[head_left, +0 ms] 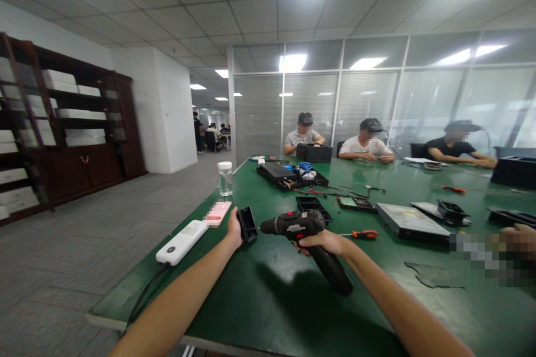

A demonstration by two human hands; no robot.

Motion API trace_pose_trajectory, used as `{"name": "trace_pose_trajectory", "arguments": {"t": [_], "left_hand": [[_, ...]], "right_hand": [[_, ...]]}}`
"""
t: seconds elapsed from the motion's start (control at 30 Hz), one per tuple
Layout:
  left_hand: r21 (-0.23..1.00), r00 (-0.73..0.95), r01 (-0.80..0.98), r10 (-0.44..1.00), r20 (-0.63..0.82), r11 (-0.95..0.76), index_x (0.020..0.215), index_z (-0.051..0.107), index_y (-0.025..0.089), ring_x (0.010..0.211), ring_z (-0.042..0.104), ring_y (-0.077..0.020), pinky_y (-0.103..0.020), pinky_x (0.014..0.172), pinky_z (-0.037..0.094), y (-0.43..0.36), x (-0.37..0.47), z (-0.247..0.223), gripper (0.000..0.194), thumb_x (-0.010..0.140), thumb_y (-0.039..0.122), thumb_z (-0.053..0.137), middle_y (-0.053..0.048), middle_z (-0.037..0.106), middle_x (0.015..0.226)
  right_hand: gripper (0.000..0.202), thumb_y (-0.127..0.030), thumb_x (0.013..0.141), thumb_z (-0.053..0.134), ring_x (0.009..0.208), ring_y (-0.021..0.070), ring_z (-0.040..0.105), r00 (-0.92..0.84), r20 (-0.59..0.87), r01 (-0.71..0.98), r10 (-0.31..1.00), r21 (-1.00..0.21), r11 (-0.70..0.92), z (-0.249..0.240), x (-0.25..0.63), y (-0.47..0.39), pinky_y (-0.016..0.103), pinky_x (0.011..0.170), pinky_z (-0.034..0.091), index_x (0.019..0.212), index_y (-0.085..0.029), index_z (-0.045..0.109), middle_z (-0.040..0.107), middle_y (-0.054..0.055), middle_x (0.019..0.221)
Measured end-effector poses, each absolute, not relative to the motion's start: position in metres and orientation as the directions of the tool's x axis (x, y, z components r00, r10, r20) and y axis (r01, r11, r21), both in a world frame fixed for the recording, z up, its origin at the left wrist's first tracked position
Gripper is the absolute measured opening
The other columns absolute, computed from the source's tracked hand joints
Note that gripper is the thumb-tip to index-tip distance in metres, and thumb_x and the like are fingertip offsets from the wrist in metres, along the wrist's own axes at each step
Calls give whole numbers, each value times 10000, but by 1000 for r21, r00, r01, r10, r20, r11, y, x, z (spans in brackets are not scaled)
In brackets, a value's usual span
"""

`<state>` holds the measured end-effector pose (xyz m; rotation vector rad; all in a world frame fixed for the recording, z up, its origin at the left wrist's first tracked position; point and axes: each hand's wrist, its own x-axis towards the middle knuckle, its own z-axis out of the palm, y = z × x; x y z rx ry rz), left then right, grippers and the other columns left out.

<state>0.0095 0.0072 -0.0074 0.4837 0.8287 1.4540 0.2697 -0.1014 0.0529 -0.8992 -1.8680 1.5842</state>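
Note:
My left hand (235, 228) is closed around the left side of a small black plastic housing (248, 224), its open hollow face turned to the right. My right hand (322, 242) grips a black cordless drill (299, 224) by its handle. The drill points left, and its bit reaches the housing's opening; whether the tip touches anything inside is too small to tell. Behind the drill lies a black tray-like part (312, 204), partly covered by the drill body. An orange-handled screwdriver (364, 234) rests just right of my right wrist.
On the green table (234, 301), a white device with a cable (182, 242), a pink box (218, 215) and a clear jar (225, 179) line the left edge. A metal-topped unit (412, 223) lies right; wires and electronics lie behind. Several people sit around; a co-worker's hand (519, 239) is at far right.

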Motion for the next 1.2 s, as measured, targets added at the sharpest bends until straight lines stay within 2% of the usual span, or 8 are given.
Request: {"name": "trace_pose_trajectory", "arguments": {"t": [0.8,1.2], "left_hand": [[741,-90,-666,977,-196,88,701,573,141,456,570,-201,-325,466,461,6,9,-5,350,764,456,433,-56,579,570],[748,-83,-660,982,-167,72,697,559,149,483,573,-189,-311,496,472,8,9,-8,366,745,492,443,-35,561,539]], "right_hand": [[268,-318,675,626,616,125,505,-636,14,132,772,-983,126,47,272,-98,259,617,402,808,-85,621,572,44,714],[268,-300,692,615,606,120,505,-656,44,96,753,-985,142,51,270,-101,255,602,399,852,-85,612,575,45,730]]}}
